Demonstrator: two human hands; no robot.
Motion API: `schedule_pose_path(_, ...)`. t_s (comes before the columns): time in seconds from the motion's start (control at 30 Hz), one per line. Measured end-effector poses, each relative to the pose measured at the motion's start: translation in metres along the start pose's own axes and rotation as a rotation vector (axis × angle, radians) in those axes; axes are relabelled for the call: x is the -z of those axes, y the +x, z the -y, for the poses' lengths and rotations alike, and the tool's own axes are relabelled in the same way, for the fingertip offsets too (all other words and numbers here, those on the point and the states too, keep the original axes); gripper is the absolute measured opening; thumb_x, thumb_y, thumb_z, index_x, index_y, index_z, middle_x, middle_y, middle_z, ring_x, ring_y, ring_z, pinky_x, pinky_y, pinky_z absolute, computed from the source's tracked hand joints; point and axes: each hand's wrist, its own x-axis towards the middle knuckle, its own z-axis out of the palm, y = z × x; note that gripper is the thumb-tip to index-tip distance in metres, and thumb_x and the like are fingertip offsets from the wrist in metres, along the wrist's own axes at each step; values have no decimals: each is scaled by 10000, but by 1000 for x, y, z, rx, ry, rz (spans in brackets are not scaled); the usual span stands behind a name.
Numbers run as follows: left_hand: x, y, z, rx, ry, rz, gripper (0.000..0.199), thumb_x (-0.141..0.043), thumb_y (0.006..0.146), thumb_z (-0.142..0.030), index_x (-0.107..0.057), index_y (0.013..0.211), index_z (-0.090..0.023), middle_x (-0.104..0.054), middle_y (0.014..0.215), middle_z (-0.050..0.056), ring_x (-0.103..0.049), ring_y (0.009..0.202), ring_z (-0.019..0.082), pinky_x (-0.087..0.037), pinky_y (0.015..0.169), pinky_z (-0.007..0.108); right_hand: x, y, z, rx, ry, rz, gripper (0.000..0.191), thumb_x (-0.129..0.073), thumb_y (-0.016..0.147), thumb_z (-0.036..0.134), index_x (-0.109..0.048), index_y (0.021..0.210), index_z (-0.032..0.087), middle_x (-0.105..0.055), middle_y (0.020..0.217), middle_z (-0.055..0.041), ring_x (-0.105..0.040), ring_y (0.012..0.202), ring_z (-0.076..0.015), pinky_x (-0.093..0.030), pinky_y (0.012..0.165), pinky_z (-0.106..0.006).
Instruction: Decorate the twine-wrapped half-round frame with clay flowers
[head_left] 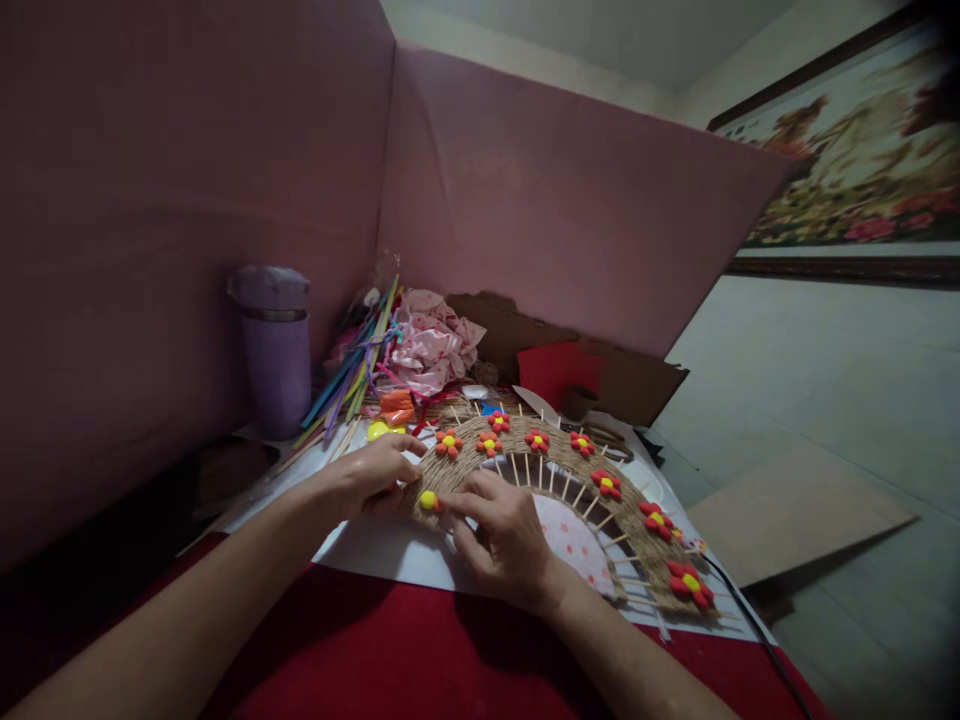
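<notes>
A fan-shaped piece of woven twine [465, 455] on thin wooden sticks arches across the white sheet. Red and orange clay flowers [606, 484] with yellow centres run along its band. Near its left end sits a yellow clay ball [428, 500] with a bit of orange clay [438, 506] against it. My left hand [379, 470] is closed on the band's left edge, its fingertips partly hidden. My right hand [499, 540] has its index fingertip on the orange bit, the other fingers curled. Dotted pale fabric [574, 540] fills the inner half-circle.
A purple tumbler [277, 360] stands at the left by the pink partition [540, 200]. Behind the fan lie coloured sticks [360, 360], crumpled pink wrapping [431, 340], packets of orange clay [396, 407], red paper [559, 372] and scissors [611, 440]. A black cable [750, 615] runs along the right edge.
</notes>
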Motion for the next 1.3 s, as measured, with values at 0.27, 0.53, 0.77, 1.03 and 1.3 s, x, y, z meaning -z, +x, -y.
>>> schedule_pose_path(0.27,4,1,1,-70,137,-67,492,-460,718,-144,-446,1210,-142,-352,389,-100,-257,271,70,-152,358,207,3,0,0,42,-35,-73,236,-495,797,175,-653,971,185,-571,738,-38,-512,701,-159,-413,598,-283)
schedule_pose_path(0.53,6,-5,-9,-380,-228,-225,166,-606,706,-251,-593,836,-148,-487,538,-41,-393,436,61,-229,425,178,2,-2,-1,-39,43,-292,249,-512,815,144,-636,1029,172,-603,808,-61,-550,752,-175,-466,662,-321)
schedule_pose_path(0.77,-18,-13,-4,-349,-741,362,401,-563,657,8,-582,1033,-130,-636,964,95,-608,852,143,-449,751,232,5,2,11,-54,48,-422,298,-558,805,149,-599,1095,205,-559,978,-84,-531,934,-212,-457,800,-380)
schedule_pose_path(1.03,-32,-11,5,-396,-591,433,335,-642,763,-238,-583,1086,-175,-609,1075,86,-588,893,142,-441,778,251,2,4,9,-96,-15,-452,109,-535,823,159,-604,889,212,-584,910,-52,-515,892,-212,-407,815,-401)
schedule_pose_path(1.3,-22,-3,7,-492,-380,255,242,-720,669,-270,-630,839,-124,-621,678,23,-536,557,91,-404,554,232,6,6,7,-94,117,-465,182,-554,823,170,-606,991,216,-600,872,-48,-539,821,-193,-446,747,-365)
